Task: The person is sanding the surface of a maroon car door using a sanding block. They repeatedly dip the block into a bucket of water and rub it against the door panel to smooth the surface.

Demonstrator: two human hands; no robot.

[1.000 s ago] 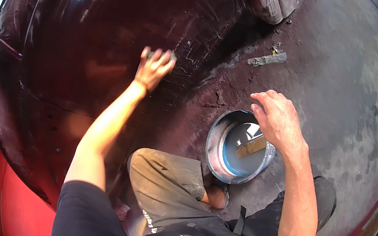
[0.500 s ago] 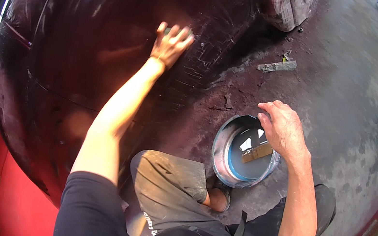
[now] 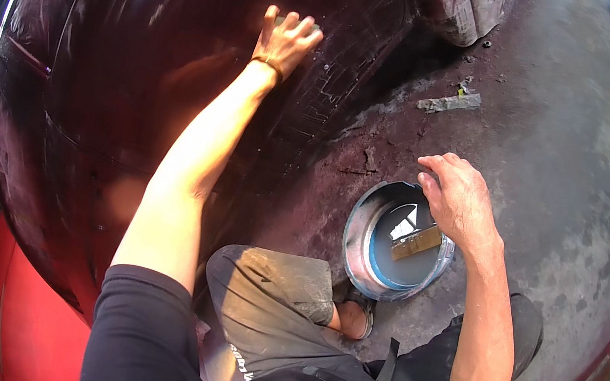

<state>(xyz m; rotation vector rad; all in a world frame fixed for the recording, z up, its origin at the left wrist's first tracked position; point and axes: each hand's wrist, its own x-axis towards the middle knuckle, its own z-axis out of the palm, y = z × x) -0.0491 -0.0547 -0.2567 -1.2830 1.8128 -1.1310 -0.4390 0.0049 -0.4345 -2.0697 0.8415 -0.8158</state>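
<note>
My left hand (image 3: 286,44) presses on the dark maroon car body panel (image 3: 160,51), fingers bent over a flat grey-green sanding pad (image 3: 309,28). Only slivers of the pad show between the fingers. Above the far right rim of a round bucket (image 3: 359,250) hovers my right hand (image 3: 458,197). Its fingers are loosely bent with the thumb apart, and nothing shows in them. Murky grey water (image 3: 384,242) stands in the bucket, with a brown rectangular block (image 3: 415,243) lying in it against the right side. Fine scratches and water marks run along the panel's lower edge.
A strip of crumpled masking tape (image 3: 449,102) lies on the stained concrete floor (image 3: 560,173). Beyond it is a plastic-covered wheel (image 3: 466,9). A red panel (image 3: 26,314) is at lower left. My bent knee (image 3: 272,280) and sandalled foot (image 3: 353,320) are beside the bucket.
My left hand has slid a little farther up the panel with the sanding pad. My right hand has barely moved over the bucket.
</note>
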